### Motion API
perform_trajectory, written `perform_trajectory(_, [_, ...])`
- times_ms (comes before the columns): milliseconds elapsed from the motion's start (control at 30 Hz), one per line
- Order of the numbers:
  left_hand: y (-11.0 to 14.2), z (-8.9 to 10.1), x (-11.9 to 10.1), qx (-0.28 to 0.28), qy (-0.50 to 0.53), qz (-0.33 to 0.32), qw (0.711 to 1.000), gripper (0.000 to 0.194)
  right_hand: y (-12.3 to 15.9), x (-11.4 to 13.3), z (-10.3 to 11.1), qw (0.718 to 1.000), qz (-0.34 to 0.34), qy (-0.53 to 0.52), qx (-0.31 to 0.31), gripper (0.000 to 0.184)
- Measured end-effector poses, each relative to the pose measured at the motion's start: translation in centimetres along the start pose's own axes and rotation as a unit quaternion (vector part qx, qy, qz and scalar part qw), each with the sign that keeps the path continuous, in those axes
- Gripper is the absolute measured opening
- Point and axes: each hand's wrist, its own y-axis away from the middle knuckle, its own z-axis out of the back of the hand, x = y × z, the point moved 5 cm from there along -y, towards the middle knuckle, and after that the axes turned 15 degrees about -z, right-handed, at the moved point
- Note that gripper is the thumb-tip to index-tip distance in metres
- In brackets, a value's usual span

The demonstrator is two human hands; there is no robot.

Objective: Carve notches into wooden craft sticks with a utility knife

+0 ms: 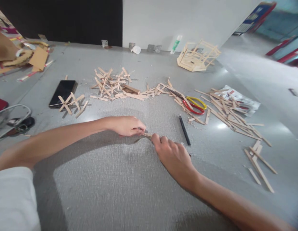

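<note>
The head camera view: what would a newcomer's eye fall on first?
Probably the two bare hands, left and right, gripping a thin pale wooden piece between them at the centre. Next, scissors with red and yellow handles lie beyond the right hand, among flat pale wooden sticks. An open, pale wooden frame stands at the back right.

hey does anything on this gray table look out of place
Maybe: a crossed piece of pale wooden sticks overlaps the black rectangular phone, and red-and-yellow-handled scissors lie among loose wooden sticks, which looks cluttered.
</note>
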Motion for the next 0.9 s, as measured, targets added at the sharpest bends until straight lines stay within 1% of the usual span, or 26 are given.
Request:
perform_trajectory(133, [-0.17,0.00,0.21,-0.009,-0.046,-0.002,0.999,0.023,0.07,-0.21,-0.21,1.000,0.006,-0.013,0.001,0.017])
perform_trajectory(300, [-0.18,-0.20,0.16,-0.002,-0.033,-0.023,0.999,0.025,0.08,-0.24,-0.11,0.999,0.028,-0.024,0.005,0.017])
perform_trajectory(433, [-0.20,-0.08,-0.14,-0.005,-0.034,-0.023,0.999,0.026,0.14,-0.17,0.12,0.999,0.042,-0.031,0.009,0.017])
perform_trajectory(667, [-0.14,0.02,-0.30,0.005,-0.013,-0.012,1.000,0.028,0.08,-0.33,0.00,0.999,0.032,-0.024,0.021,0.020])
perform_trajectory(900, [-0.08,-0.09,-0.19,0.009,-0.029,-0.016,0.999,0.027,0.09,-0.35,0.04,0.999,0.029,-0.025,0.022,0.021])
